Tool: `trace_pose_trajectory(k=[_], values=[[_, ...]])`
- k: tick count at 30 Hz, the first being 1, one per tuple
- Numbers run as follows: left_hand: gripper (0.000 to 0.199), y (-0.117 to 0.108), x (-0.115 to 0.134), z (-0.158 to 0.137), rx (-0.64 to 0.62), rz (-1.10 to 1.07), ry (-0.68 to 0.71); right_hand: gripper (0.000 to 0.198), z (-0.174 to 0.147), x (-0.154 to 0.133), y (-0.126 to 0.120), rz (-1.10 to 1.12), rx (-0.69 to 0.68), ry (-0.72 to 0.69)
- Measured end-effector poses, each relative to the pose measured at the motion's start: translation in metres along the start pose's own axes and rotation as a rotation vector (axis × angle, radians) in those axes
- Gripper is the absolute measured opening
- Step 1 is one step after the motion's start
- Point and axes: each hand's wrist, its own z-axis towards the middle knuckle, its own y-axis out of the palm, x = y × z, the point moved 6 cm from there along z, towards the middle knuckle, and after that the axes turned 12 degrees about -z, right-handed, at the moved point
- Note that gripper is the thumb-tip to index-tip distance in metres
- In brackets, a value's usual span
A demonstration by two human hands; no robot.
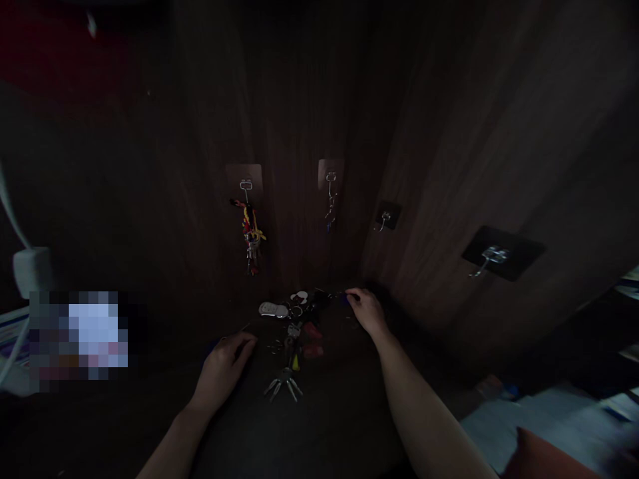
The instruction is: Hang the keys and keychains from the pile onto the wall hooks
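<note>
Several keys and key rings lie in a loose pile on the dark surface between my hands. In it are a grey remote key fob (273,310), a white tag (299,297), red pieces (313,330) and a fan of metal keys (283,384). My left hand (224,362) rests left of the pile, fingers curled and thumb forward; something bluish shows at its outer side, too dim to name. At the back right of the pile, my right hand (368,311) pinches a small blue object (344,299), its kind unclear in the dim light.
A bunch of keys with a yellow and red cord (253,229) hangs from a wall hook (246,185). Small metal clasps (330,207) hang from a second hook. Two bare hooks, one small (385,216) and one larger (494,255), are on the right panel. A white cable plug (32,271) is at left.
</note>
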Motion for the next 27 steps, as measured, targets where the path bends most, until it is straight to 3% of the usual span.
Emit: trace_pose_trajectory(k=[5, 10, 16, 21, 27], values=[[0.025, 0.0, 0.001, 0.0, -0.007, 0.0, -0.009, 0.011, 0.001, -0.007, 0.008, 0.005, 0.034, 0.002], [0.026, 0.0, 0.003, 0.001, -0.002, 0.012, -0.019, 0.005, 0.002, 0.0, 0.008, 0.357, 0.046, 0.092], [0.026, -0.001, 0.005, 0.0, 0.009, -0.006, 0.005, 0.021, 0.0, -0.002, -0.002, 0.64, 0.056, 0.161], [0.027, -0.002, 0.006, 0.0, 0.009, -0.003, 0.001, 0.023, -0.011, -0.025, -0.016, 1.251, -0.068, 0.224], [0.027, -0.004, 0.007, 0.0, 0.008, -0.028, -0.031, 0.024, -0.016, -0.043, -0.024, 1.379, -0.159, 0.178]])
